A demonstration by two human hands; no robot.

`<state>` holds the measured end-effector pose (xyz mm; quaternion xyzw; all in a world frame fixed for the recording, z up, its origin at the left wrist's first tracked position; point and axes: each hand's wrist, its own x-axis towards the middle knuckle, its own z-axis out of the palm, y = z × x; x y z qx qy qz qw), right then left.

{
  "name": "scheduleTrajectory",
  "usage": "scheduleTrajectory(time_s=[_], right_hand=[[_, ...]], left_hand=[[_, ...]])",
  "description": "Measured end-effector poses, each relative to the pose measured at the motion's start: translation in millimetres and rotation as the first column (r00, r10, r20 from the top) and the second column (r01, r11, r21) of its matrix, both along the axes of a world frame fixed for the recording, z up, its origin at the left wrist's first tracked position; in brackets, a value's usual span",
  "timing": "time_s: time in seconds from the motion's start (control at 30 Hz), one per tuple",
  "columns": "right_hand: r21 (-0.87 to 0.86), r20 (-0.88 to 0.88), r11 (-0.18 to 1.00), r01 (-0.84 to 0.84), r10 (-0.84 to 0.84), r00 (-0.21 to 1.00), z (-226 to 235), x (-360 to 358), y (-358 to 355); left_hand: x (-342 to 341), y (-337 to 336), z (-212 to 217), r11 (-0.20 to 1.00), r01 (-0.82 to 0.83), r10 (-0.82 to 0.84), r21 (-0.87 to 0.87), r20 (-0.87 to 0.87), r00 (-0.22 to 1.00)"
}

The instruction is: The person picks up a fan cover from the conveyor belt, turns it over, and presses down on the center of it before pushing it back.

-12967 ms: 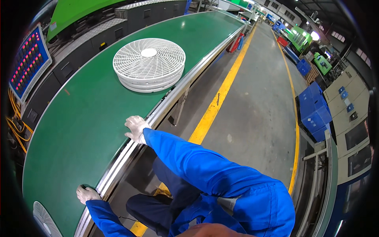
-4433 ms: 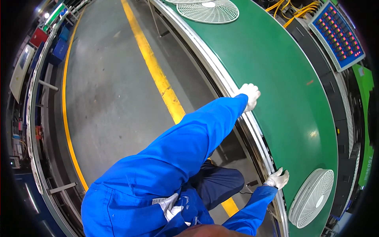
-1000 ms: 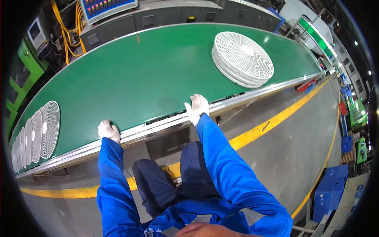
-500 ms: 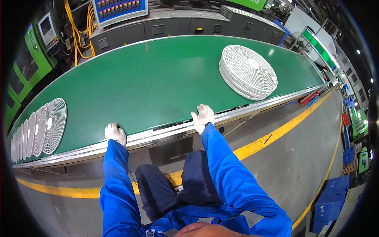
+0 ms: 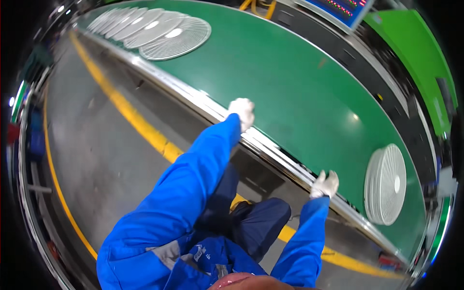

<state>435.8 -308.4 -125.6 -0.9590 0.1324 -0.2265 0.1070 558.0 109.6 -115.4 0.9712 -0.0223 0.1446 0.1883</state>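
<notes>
My left hand, in a white glove, rests at the near edge of the green conveyor belt. Its fingers look curled in, with nothing seen in them. Further right along the same edge lies my right hand, also gloved, thumb and fingers apart and nothing held. White round fan grilles lie overlapping in a row at the belt's far left. Beyond my right hand stands a stack of white fan grilles. Neither hand touches a grille.
A metal rail runs along the belt's near side. Below it is grey floor with a yellow line. Behind the belt are dark cabinets, a blue control panel and a green machine. Shelving and boxes blur at the left rim.
The view has swung round to the left, so the row of grilles shows nearer the middle and the stack sits at the far right. Both hands stay on the belt's edge.
</notes>
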Motion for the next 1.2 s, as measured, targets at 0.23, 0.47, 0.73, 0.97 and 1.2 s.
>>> scheduleTrajectory(time_s=[0.23, 0.47, 0.73, 0.97, 1.2], right_hand=[[-0.035, 0.014, 0.999, -0.026, 0.026, 1.0, -7, 5, 5], [-0.012, -0.017, 0.999, -0.038, 0.038, 0.999, -11, 5, -2], [-0.054, 0.015, 0.997, -0.061, 0.062, 0.998, -13, 3, 0], [-0.081, 0.009, 0.996, -0.022, 0.022, 1.0, -17, 1, -4], [-0.016, -0.002, 1.0, -0.021, 0.021, 1.0, -5, 4, 11]], left_hand=[[-14, 12, 8, 1.0, 0.001, -0.002, -0.019, -0.055, 0.998], [-13, 11, 8, 1.0, 0.0, 0.003, 0.018, -0.158, 0.987], [-15, 11, 6, 1.0, -0.005, 0.006, 0.004, -0.186, 0.983], [-18, 11, 9, 1.0, 0.0, 0.0, 0.004, -0.131, 0.991], [-3, 19, 7, 1.0, 0.003, -0.006, -0.029, -0.125, 0.992]])
